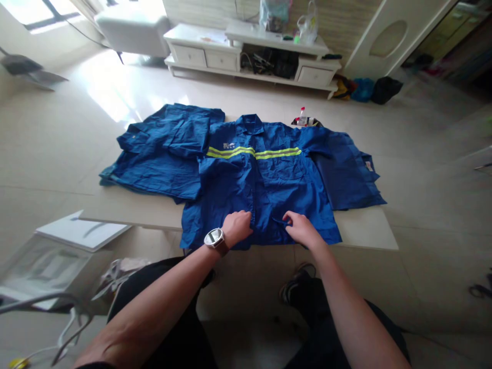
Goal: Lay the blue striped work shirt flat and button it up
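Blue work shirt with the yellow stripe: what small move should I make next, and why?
Perhaps ease the pinched fold flat: your right hand seems to hold up a bit of the striped work shirt, and creases show between it and your left hand.

Table (371,226), long, pale. On it: jacket (265,187), blue, yellow-striped, spread at centre, collar to far side; left pile (165,159), blue clothes, folded; right pile (346,171), blue clothes, folded.
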The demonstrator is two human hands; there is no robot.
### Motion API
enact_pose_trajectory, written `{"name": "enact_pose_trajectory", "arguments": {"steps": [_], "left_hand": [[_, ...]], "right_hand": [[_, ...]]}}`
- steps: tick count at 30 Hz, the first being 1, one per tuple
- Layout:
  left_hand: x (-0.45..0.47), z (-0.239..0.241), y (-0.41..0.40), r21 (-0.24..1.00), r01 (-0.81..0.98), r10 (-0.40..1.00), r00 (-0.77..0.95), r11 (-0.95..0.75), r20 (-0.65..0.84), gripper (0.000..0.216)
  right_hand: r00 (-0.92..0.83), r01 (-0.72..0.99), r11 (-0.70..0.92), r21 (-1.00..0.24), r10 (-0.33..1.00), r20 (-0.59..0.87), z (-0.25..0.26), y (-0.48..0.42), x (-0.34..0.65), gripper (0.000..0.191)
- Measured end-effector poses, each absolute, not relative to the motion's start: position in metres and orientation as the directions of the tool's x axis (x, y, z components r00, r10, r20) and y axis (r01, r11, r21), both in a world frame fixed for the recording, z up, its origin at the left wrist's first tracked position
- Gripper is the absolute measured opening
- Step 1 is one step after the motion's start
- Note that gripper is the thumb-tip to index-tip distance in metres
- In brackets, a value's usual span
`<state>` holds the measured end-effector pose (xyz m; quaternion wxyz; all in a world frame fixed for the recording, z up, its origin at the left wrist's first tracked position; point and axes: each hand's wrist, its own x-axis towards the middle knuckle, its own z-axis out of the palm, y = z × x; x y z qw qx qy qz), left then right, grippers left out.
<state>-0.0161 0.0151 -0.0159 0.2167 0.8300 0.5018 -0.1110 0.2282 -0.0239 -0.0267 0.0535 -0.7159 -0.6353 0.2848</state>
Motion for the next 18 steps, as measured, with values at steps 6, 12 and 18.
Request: {"name": "enact_pose_trajectory", "arguments": {"steps": [6,12,18], "left_hand": [[0.0,-0.023,-0.023,0.12,0.846,0.761,0.521,-0.519,-0.385,0.064],[-0.01,-0.038,-0.04,0.091,0.833,0.766,0.541,-0.546,-0.349,0.063],[-0.036,-0.026,-0.017,0.328,0.771,0.715,0.633,-0.545,-0.299,0.06]], "right_hand": [[0.101,0.511,-0.32,-0.798,0.944,-0.315,-0.03,-0.017,0.241,0.029],[0.127,0.272,-0.353,-0.895,0.935,-0.331,-0.027,-0.021,0.243,0.043],[0.099,0.251,-0.343,-0.905,0.939,-0.329,-0.024,-0.027,0.248,0.05]]}}
